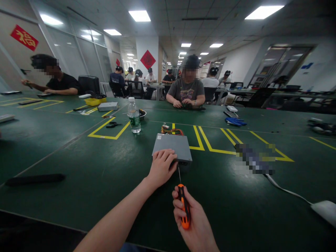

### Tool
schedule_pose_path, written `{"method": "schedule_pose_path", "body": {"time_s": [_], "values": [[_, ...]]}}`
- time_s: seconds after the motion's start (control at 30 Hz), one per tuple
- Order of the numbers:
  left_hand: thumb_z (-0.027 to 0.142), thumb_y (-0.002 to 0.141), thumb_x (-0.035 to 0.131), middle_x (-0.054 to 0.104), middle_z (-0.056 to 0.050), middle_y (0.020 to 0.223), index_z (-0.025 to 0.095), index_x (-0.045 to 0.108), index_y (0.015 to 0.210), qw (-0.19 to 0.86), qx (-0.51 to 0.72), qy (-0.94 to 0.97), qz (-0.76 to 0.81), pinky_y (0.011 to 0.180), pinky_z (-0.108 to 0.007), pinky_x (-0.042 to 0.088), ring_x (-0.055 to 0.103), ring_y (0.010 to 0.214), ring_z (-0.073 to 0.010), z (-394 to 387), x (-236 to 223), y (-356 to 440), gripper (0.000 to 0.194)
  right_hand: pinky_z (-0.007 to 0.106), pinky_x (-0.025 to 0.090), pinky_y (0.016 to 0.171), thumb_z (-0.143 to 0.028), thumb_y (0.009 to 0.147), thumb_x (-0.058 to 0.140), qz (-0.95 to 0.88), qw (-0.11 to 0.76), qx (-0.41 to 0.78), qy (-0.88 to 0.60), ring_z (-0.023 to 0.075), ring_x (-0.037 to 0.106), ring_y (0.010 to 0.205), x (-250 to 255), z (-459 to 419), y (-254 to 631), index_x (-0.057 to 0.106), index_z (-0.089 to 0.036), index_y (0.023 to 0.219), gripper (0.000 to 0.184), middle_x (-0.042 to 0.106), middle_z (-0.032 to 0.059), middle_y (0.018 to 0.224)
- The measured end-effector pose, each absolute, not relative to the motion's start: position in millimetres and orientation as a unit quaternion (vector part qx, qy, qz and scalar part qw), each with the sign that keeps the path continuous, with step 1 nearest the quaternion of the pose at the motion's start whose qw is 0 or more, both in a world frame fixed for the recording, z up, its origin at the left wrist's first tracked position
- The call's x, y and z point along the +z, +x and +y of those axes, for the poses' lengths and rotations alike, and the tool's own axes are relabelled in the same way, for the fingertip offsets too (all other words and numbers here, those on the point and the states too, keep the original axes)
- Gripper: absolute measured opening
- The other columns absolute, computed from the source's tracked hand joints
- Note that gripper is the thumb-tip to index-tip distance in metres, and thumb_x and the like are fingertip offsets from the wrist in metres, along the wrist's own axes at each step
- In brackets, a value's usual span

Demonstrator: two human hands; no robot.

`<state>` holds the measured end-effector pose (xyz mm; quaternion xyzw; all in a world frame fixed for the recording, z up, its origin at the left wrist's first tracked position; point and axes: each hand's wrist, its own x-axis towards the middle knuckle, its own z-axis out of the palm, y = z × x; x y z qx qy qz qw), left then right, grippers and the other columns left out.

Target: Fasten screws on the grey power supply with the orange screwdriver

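Observation:
A grey metal computer power supply (174,142) lies on the green table in front of me, its bundle of coloured cables (172,130) at the far side. My left hand (163,162) rests on its near left part, fingers laid over the top and thumb by the front edge. In my right hand (187,210) is a screwdriver (185,208) with an orange and black handle, the fingers wrapped round it. The thin shaft points away from me to the near side of the power supply. Whether the tip touches it, I cannot tell.
Beyond stand a water bottle (134,115) and a small bowl (142,114). A black strip-like object (35,179) lies at left, blue gloves (235,121) at far right. Right of me is a blurred-out object (253,159) with a white cable. A person (186,91) sits across the table.

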<state>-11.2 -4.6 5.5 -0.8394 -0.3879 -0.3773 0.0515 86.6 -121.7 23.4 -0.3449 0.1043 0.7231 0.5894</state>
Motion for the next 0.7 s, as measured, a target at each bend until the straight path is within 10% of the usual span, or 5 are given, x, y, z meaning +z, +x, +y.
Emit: {"method": "schedule_pose_path", "body": {"time_s": [0.7], "values": [[0.023, 0.083, 0.054, 0.061, -0.003, 0.111, 0.023, 0.056, 0.098, 0.057, -0.378, -0.837, -0.391, 0.09, -0.038, 0.033, 0.05, 0.108, -0.0201, -4.0, 4.9, -10.0, 0.015, 0.011, 0.024, 0.032, -0.025, 0.092, 0.042, 0.091, 0.591, 0.735, -0.321, 0.0012, 0.031, 0.038, 20.0, -121.3, 87.1, 0.058, -0.009, 0.082, 0.024, 0.049, 0.0, 0.063]]}}
